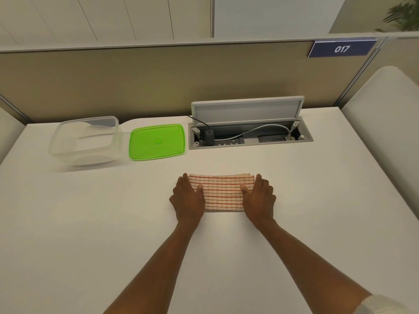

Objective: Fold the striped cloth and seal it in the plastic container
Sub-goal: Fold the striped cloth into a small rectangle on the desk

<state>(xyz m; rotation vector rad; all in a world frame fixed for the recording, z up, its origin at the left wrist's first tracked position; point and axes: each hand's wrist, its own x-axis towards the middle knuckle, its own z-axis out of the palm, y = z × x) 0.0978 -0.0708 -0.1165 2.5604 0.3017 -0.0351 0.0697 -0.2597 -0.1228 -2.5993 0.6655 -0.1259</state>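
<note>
The striped cloth [222,192], cream with red stripes, lies folded into a rectangle on the white table [90,223]. My left hand [188,198] rests flat over its left edge, thumb on the fabric. My right hand [259,198] lies the same way over the right edge. Both hands have fingers extended and press on the cloth rather than grip it. The clear plastic container [85,141] stands uncovered at the back left. Its green lid [157,141] lies flat on the table just to the right of it.
An open cable box [249,134] with a raised flap, a plug and cables is sunk into the table at the back right. A beige partition [136,82] runs behind the table, with a blue sign reading 017 [341,49].
</note>
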